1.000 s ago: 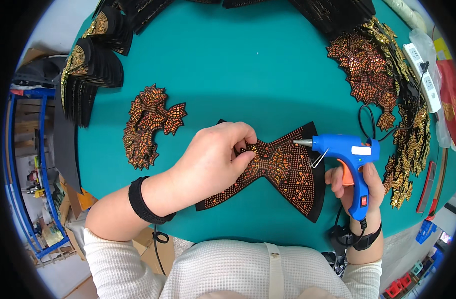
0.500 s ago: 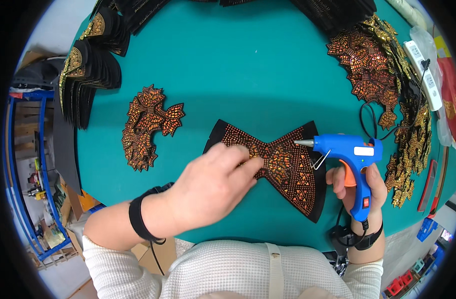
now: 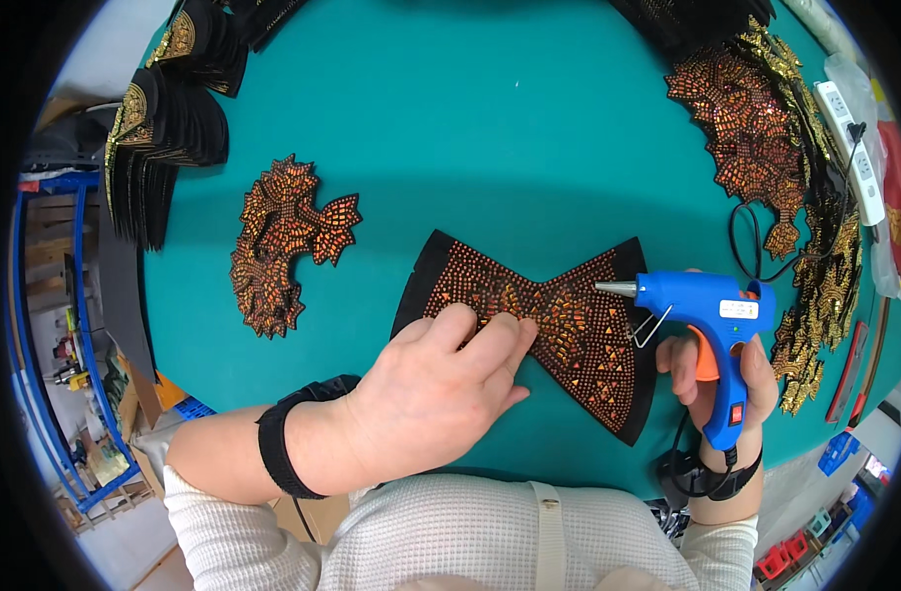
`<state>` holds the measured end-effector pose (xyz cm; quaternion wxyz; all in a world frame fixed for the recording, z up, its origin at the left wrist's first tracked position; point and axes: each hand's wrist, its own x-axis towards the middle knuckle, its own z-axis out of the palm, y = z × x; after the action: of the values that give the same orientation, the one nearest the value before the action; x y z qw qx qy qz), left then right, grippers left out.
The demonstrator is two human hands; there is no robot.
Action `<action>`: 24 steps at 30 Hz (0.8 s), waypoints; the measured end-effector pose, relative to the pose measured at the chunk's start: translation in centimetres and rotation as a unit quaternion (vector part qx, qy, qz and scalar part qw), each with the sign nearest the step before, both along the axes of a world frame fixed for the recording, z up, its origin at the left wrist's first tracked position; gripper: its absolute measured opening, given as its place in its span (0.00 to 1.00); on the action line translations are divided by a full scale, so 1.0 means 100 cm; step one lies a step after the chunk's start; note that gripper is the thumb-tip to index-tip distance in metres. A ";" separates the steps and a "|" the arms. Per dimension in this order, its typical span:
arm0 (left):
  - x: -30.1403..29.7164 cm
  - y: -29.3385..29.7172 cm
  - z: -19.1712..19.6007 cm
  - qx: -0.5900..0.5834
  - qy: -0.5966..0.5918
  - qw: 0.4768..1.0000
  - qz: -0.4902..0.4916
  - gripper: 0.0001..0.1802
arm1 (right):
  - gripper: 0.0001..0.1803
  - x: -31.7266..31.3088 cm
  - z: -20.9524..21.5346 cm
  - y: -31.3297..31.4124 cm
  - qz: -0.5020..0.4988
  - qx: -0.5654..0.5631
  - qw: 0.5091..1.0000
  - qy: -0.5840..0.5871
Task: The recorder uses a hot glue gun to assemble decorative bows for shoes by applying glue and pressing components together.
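A black bow-shaped piece (image 3: 593,345), covered with orange-copper studs, lies flat on the green table before me. My left hand (image 3: 450,384) rests over its lower left part, fingers bent and pressed onto it near the narrow middle; some fingertips are hidden. In my right hand (image 3: 751,379) is a blue hot glue gun (image 3: 702,305) with an orange trigger. Its metal nozzle points left, above the right wing of the piece. The fingers wrap around the handle below the trigger, and a cord runs down past the wrist.
Copper-studded leaf-edged appliqués (image 3: 288,227) lie at the left, with more (image 3: 736,128) piled at the right beside gold ones (image 3: 830,266). Stacked black pieces (image 3: 165,128) stand at the far left. A white power strip (image 3: 849,148) with a plugged-in black cable sits at the right edge.
My left hand has drawn slightly toward me, its fingers bending lower over the bow-shaped piece and its thumb showing. The glue gun has shifted a little right in the picture.
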<state>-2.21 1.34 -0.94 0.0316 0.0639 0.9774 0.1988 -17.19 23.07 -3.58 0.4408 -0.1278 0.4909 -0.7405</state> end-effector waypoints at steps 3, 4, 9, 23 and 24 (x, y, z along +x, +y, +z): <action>-0.002 -0.001 0.002 0.007 -0.003 1.000 -0.001 0.30 | 0.39 0.000 0.001 -0.001 0.000 0.002 1.000 -0.001; -0.002 -0.001 0.002 0.007 -0.003 1.000 -0.002 0.30 | 0.39 0.000 0.001 0.000 -0.001 0.003 1.000 -0.001; -0.003 0.001 0.003 0.005 -0.004 1.000 0.003 0.30 | 0.39 0.001 -0.001 0.001 -0.012 0.005 1.000 0.000; -0.006 0.000 0.010 -0.008 -0.019 1.000 -0.016 0.30 | 0.38 0.002 0.002 -0.002 -0.005 0.012 1.000 0.006; -0.007 0.000 0.009 -0.004 -0.020 1.000 -0.016 0.30 | 0.36 0.002 0.001 -0.001 -0.012 0.009 1.000 0.006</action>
<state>-2.88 1.30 0.00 0.0545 0.0756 0.9761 0.1961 -16.97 22.97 -3.47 0.4297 -0.1222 0.5022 -0.7404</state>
